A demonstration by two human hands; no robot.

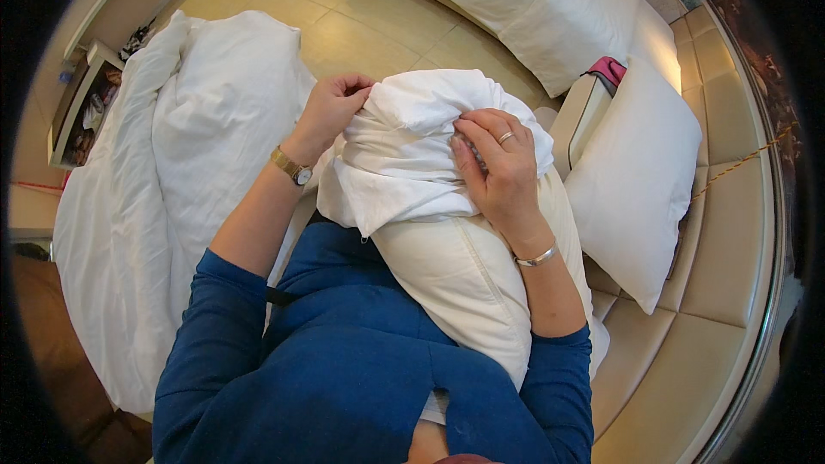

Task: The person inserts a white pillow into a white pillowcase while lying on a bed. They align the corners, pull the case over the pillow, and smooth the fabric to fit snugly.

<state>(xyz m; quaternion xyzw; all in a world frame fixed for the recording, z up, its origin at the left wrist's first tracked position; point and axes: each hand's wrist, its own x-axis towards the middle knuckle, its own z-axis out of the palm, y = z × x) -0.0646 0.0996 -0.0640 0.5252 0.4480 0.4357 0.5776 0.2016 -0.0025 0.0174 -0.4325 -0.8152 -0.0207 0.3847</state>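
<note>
A cream pillow (451, 264) leans against my body, with a bunched white pillowcase (406, 174) around its far end. My left hand (338, 103) pinches the pillowcase's far left edge between thumb and fingers. On the right side, my right hand (499, 154) has its fingers curled into the folds of the same cloth, and the fingertips are partly hidden there. A loose corner of the pillowcase with a short thread hangs near my waist.
Left of me lies a rumpled white duvet (213, 116). A white pillow (635, 187) leans at the padded headboard (715, 238), beside a nightstand (580, 116) with a pink and grey cloth (607, 72). Beyond the tiled floor (367, 19) stands another bed (535, 6) with white bedding.
</note>
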